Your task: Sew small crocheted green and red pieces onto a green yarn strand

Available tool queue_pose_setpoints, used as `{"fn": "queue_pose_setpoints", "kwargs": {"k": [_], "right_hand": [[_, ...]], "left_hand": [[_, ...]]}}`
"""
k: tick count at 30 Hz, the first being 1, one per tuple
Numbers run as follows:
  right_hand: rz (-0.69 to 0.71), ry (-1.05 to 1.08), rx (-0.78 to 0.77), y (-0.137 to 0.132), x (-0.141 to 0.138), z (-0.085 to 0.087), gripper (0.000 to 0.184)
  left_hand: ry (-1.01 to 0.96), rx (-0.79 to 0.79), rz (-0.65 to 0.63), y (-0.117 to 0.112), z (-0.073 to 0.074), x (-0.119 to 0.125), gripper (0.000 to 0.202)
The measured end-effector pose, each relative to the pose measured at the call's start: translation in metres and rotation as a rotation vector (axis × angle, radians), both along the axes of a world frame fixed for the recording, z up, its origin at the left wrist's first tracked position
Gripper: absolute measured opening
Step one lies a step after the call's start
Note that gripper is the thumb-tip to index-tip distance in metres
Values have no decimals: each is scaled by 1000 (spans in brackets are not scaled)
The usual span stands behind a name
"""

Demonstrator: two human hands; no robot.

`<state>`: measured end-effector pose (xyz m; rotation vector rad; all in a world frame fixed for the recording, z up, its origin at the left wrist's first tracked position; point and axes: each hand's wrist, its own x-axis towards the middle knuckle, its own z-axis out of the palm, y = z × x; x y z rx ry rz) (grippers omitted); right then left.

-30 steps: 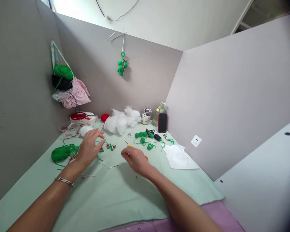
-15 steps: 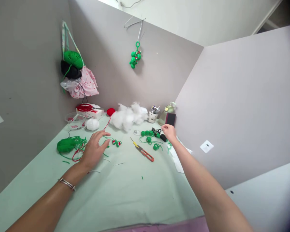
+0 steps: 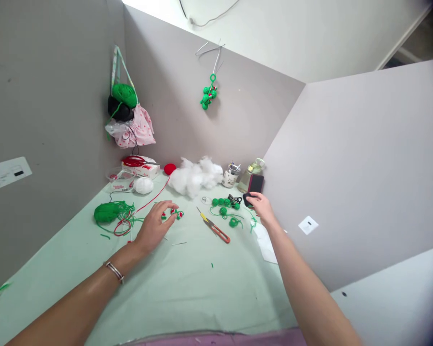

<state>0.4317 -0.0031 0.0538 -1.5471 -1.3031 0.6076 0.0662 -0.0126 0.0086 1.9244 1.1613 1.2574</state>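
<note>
My left hand (image 3: 154, 225) hovers low over the table, thumb and fingers apart, with nothing held. Just beyond its fingertips lie small green, red and white crochet pieces (image 3: 180, 215), partly covered by the hand. At the back right, the fingers of my right hand (image 3: 262, 207) close on a small black object (image 3: 248, 198) whose kind I cannot make out. Left of it are several green crochet balls (image 3: 222, 211) with loose yarn tails and a black clip (image 3: 234, 199). Orange-handled thread snips (image 3: 219, 233) lie between my hands, by a yellow-handled crochet hook (image 3: 202, 215).
White stuffing (image 3: 197, 177), a pen cup (image 3: 231, 175), a glass bottle (image 3: 250, 175) and a phone (image 3: 256, 183) line the back. Green yarn (image 3: 106, 212), white yarn (image 3: 143, 185) and a box with red scissors (image 3: 144, 168) are left. A crochet ornament (image 3: 208, 95) hangs on the wall.
My right hand has come down onto the small black object, which has shifted slightly up and right. My left hand has moved a little right and nearer, still open. The camera view has shifted.
</note>
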Motion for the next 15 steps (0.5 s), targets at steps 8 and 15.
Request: {"fn": "queue_pose_setpoints", "kwargs": {"k": [8,15], "right_hand": [[437,606,-139,-61,-124,5,36],[376,407,-69,-62,-149,-16,36]], "left_hand": [[-150,-178,-206,-17,10,12,27],[-162,-201,-190,-19,11,12,21]]}}
